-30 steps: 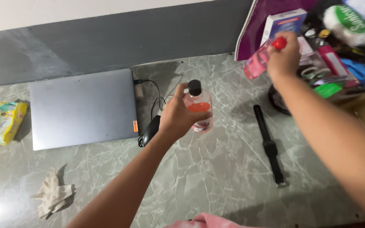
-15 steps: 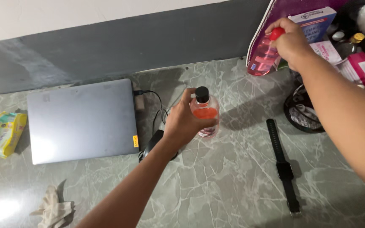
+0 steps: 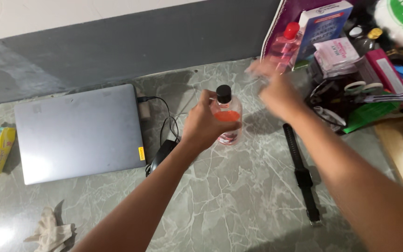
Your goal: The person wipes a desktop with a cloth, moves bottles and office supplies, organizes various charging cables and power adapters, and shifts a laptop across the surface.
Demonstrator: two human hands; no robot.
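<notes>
Two bare hands over marble counter (image 3: 239, 196), left hand (image 3: 204, 126) grasping clear black-capped bottle (image 3: 227, 119), right hand (image 3: 276, 91) blurred, empty, fingers spread, pink red-capped bottle (image 3: 283, 44) standing behind, black watch (image 3: 302, 175) nearby.

Even, moderately bright indoor light falls from above. A white glare patch sits at the near left corner of the marble counter (image 3: 239, 196). Soft shadows trail from the clear bottle (image 3: 228, 122) and laptop (image 3: 78, 132). The right hand (image 3: 276, 91) smears with motion blur; the rest stays reasonably sharp.
</notes>
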